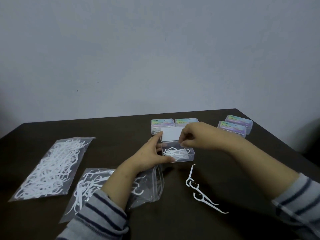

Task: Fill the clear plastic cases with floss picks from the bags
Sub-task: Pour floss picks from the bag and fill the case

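An open clear plastic case [189, 155] sits mid-table with several white floss picks [174, 152] inside; its lid [170, 134] stands raised behind it. My left hand [152, 153] grips the case's left end, thumb along the front edge and fingers at the lid. My right hand [194, 137] hovers over the case's right side with fingertips curled together at the lid's edge; what they pinch is unclear. A partly emptied zip bag of picks [90, 184] lies under my left forearm. A full bag [52, 168] lies at the left.
Three loose floss picks [199, 189] lie on the dark table [173, 222] in front of the case. Two closed labelled cases [161, 123] stand behind the lid, two more [233, 126] at the back right. The table's far edge meets a grey wall.
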